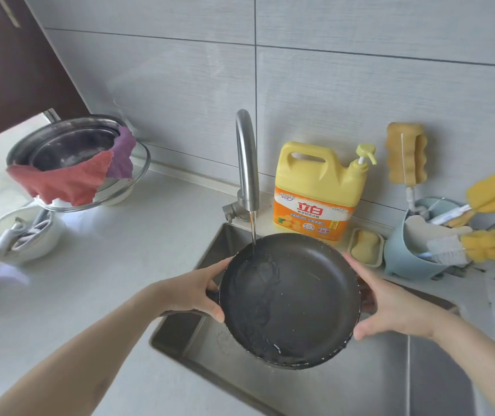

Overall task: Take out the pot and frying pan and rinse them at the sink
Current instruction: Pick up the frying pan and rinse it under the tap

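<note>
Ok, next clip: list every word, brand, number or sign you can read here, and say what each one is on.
"立白": large red characters on the orange label of the yellow detergent bottle behind the sink.
Smaller lines under the brand, and the round badges on the same label: too small and blurred to read.
Blue mark on a white tube in the blue caddy: not readable.
No text shows on the pan, the faucet or the hands.

Grey tiled wall [360, 70], white countertop [114, 265]
</note>
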A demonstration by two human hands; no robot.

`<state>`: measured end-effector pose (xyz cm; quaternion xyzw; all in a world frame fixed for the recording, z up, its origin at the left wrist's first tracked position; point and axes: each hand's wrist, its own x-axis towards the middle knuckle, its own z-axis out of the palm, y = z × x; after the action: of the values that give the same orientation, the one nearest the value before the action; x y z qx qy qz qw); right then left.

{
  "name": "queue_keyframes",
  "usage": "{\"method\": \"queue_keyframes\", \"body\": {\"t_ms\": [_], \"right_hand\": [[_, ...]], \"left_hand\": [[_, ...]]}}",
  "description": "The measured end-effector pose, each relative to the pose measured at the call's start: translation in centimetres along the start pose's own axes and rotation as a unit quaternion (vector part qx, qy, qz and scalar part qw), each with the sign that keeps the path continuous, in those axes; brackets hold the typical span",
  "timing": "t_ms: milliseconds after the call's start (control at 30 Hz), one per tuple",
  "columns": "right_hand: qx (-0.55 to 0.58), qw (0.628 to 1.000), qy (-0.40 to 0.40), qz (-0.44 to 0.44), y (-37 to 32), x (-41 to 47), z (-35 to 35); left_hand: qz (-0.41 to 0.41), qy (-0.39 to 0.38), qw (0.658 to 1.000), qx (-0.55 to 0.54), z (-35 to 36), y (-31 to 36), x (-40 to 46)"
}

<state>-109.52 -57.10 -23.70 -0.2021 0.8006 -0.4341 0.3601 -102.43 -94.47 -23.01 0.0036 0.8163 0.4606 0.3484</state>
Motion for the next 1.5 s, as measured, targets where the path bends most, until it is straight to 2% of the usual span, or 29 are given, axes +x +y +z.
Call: {"method": "queue_keyframes", "body": {"t_ms": [100,167,267,333,433,567,667,767,833,900,967,1133,1233,1333,1500], "right_hand": [[0.045,0.998,-0.026,0.037,0.6,0.6,0.7],[0.072,0.995,-0.054,0.049,1.0,1.0,1.7],[0.113,0.99,-0.076,0.031,1.4,1.3,4.3],[0.123,0.99,-0.068,0.011,1.7,1.7,6.3],[0.13,0.991,-0.016,0.01,1.8,2.7,9.0],[0.13,0.989,0.072,-0.003,1.2,3.8,10.4],[0.08,0.987,0.138,-0.029,0.3,4.2,8.5],[-0.001,0.987,0.151,-0.056,-1.8,3.6,4.4],[-0.063,0.99,0.118,-0.051,-3.6,2.8,1.1],[-0.118,0.99,0.073,-0.032,-5.3,2.0,-2.1],[-0.126,0.991,0.036,-0.012,-6.5,1.4,-4.3],[-0.026,0.998,-0.05,0.012,-5.7,0.6,-4.7],[0.028,0.997,-0.065,0.012,-3.3,0.6,-1.5],[0.037,0.999,-0.005,0.014,-0.3,1.5,3.1],[0.054,0.996,0.068,0.01,1.4,3.6,8.2]], "left_hand": [[-0.033,-0.052,0.997,0.041,-1.3,-0.3,-0.5],[-0.055,-0.084,0.995,0.028,-2.1,-0.2,-0.9],[-0.096,-0.088,0.991,-0.004,-3.6,0.9,-1.8],[-0.116,-0.06,0.99,0.06,-4.6,1.8,-2.1],[-0.128,-0.012,0.973,0.191,-6.0,2.9,-2.7],[-0.099,0.088,0.925,0.357,-6.4,4.6,-3.7],[-0.062,0.176,0.908,0.376,-5.6,4.3,-3.6],[-0.025,0.223,0.931,0.288,-4.7,2.7,-2.7],[0.013,0.211,0.961,0.176,-3.8,1.7,-1.6],[0.051,0.162,0.984,0.047,-2.5,0.9,-0.6],[0.059,0.114,0.992,0.002,-1.5,0.5,0.1],[0.022,-0.023,0.999,0.029,-2.0,0.9,-0.1],[-0.02,-0.053,0.996,0.073,-3.8,1.8,-1.3],[-0.065,-0.019,0.993,0.099,-5.3,2.9,-2.2],[-0.076,0.076,0.948,0.301,-6.0,4.7,-2.5]]}}
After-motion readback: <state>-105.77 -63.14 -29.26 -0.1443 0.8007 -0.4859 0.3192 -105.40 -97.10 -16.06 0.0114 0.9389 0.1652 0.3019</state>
